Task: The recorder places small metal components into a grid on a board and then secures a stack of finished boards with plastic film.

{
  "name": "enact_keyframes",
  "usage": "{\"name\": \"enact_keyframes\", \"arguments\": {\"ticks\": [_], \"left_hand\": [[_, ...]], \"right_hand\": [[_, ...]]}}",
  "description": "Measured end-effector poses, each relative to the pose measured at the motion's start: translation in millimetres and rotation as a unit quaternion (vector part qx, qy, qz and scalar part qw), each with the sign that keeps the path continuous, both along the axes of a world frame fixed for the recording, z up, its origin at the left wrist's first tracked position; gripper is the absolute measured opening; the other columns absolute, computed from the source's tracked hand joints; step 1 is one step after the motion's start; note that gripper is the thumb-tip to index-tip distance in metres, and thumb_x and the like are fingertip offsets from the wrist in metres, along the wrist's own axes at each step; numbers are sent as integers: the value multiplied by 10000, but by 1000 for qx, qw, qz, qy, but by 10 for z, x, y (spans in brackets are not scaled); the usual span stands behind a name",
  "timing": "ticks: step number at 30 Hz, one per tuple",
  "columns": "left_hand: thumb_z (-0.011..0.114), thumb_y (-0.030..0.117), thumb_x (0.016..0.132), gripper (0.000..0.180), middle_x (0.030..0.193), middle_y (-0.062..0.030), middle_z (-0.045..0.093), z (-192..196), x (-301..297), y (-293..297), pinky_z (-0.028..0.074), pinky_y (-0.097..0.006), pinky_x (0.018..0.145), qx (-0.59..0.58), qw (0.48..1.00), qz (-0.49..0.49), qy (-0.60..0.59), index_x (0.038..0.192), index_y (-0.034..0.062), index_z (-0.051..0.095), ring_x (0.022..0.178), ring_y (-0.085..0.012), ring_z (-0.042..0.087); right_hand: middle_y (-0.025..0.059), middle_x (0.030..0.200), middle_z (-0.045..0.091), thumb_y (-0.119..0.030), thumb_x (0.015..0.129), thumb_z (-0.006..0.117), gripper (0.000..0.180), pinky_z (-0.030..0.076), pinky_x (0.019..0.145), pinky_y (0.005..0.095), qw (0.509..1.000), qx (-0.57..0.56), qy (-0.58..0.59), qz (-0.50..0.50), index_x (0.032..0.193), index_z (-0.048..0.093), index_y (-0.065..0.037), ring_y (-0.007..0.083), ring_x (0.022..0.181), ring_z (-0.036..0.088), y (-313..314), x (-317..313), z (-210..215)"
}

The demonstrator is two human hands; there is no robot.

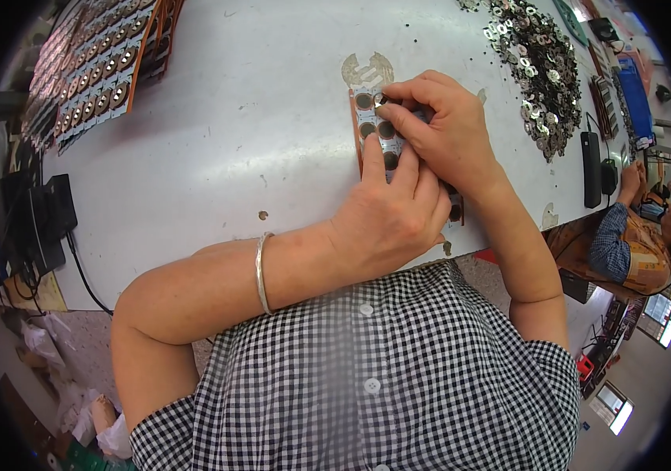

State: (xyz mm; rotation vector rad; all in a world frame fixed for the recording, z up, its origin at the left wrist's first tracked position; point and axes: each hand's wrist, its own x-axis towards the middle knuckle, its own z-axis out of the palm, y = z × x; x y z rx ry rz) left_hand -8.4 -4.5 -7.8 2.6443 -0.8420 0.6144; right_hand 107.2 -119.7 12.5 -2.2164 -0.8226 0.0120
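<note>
Board (388, 146) under left grip (396, 213), part (380, 100) in right grip (451, 129)

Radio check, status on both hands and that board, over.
Right hand: fingertips at small shiny piece, grip unclear. Left hand: fingers resting on board. Board partly hidden under both hands.

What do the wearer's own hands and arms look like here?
The left hand and right hand are gloveless. The arms are bare up to short sleeves in a small black-and-white check. A thin silver-coloured bracelet circles the left forearm; the right forearm shows none.
</note>
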Motion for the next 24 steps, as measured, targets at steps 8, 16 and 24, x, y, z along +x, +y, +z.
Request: {"name": "enact_keyframes", "arguments": {"ticks": [8, 16, 24], "left_hand": [[815, 476, 679, 547, 1022, -155, 651, 13, 32, 21, 463, -688, 909, -8, 1000, -15, 17, 974, 35, 683, 1119, -388, 615], [819, 467, 705, 550, 1087, -185, 622, 155, 42, 98, 461, -639, 912, -8, 999, -50, 13, 994, 30, 653, 1142, -401, 598], [824, 455, 703, 556, 1084, -186, 614, 157, 29, 98, 468, -645, 891, -3, 998, -51, 40, 995, 19, 641, 1139, -416, 599]], "right_hand": [[78, 846, 685, -100, 849, 784, 221, 519, 641, 281, 999, -53, 0, 2, 1044, 758, 0, 153, 710, 645, -3, 28, 56], [129, 1124, 717, -282, 900, 755, 323, 507, 954, 413, 892, -135, -386, -191, 1149, 747, -77, 298, 1090, 630, -758, 1160, -5], [109, 1091, 696, -215, 962, 662, 197, 546, 858, 399, 965, -138, -188, -120, 1108, 726, -99, 334, 961, 672, -665, 1068, -172]]}}
